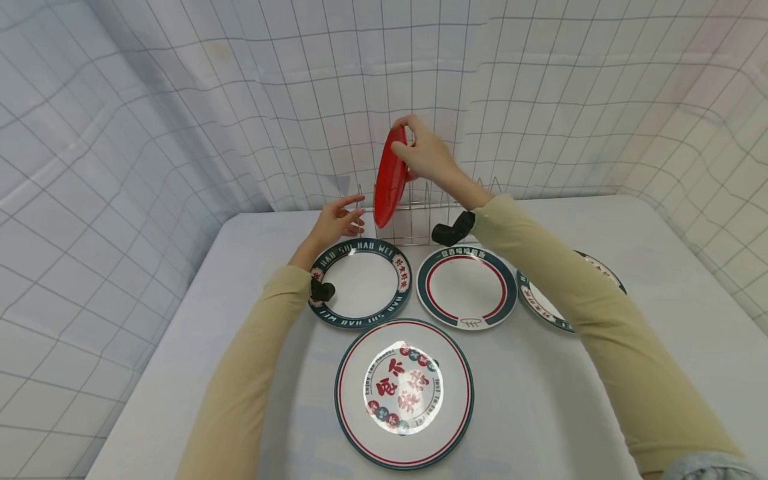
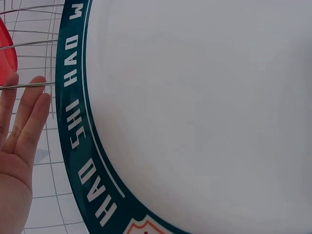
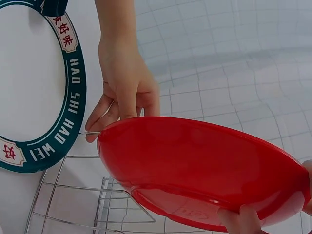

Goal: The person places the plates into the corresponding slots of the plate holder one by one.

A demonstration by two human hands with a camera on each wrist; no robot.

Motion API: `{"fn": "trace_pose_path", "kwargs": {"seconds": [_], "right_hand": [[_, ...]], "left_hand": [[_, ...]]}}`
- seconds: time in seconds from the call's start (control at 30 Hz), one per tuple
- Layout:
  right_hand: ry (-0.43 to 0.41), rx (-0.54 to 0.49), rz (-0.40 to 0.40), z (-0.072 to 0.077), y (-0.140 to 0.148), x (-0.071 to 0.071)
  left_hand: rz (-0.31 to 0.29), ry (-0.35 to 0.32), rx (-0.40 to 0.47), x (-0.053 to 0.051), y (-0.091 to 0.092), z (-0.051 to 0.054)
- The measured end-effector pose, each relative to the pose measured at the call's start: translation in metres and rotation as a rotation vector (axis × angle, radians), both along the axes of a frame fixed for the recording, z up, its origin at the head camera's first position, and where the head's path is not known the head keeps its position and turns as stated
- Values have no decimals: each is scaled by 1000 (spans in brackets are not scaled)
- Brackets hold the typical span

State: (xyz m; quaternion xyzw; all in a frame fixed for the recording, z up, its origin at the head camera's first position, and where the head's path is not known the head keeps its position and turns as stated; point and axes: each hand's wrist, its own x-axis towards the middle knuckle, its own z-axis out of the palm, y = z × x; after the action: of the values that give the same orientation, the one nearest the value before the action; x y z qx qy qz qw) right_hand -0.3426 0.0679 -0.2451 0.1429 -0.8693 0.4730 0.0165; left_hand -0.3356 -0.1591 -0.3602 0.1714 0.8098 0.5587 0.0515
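I had the right hand pinching the red dish by its far upper edge, fingers and thumb bent over the rim. Dish was tipped up on edge, over the left end of the wire rack at the far side of the desk; couldn't tell if its lower edge touched the wires.

My left hand was open and held nothing, fingers loosely extended beside the rack's left end, just left of the dish. In the left wrist view a wire crossed in front of the fingertips; contact unclear.

On the desk, in a row nearer than the rack: lettered green-rimmed plate at left under the left wrist, red-ringed plate in the middle, and right-hand plate partly hidden by the right sleeve. Large plate with red characters lay nearest. Grid-patterned sheet hung behind.
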Motion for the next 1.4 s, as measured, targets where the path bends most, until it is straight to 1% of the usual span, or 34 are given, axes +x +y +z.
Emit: {"fn": "trace_pose_path", "kwargs": {"seconds": [0.23,0.37,0.5,0.6,0.67,0.73,0.83,0.9,1.0,1.03,1.17,1.27,1.4], "right_hand": [[48,79,-37,-6,-15,-2],[75,122,-68,-14,-21,-3],[88,131,-91,-21,-25,-3],[88,138,-90,-23,-29,-1],[90,146,-89,-24,-31,0],[94,147,-88,-25,-33,1],[101,144,-89,-29,-35,-1],[98,140,-88,-32,-35,-3],[93,142,-86,-34,-35,-6],[93,144,-86,-34,-35,-6],[121,178,-86,-35,-36,-9],[142,210,-80,-35,-36,-10],[133,226,-60,-35,-36,-9]], "left_hand": [[-3,-7,2,0,-2,0],[-8,-9,7,0,-3,-1],[-14,-7,-1,-1,-3,-1],[-9,-11,-6,-3,-3,-2],[-3,0,-6,-8,-5,-8],[1,-5,-7,-9,-5,-8],[3,12,-21,-12,-8,-14],[10,10,-29,-12,-7,-14],[20,36,-40,-18,-8,-23],[22,42,-42,-18,-8,-24],[23,51,-34,-20,-8,-25],[29,42,-26,-20,-8,-25],[32,29,-28,-18,-8,-22]]}}
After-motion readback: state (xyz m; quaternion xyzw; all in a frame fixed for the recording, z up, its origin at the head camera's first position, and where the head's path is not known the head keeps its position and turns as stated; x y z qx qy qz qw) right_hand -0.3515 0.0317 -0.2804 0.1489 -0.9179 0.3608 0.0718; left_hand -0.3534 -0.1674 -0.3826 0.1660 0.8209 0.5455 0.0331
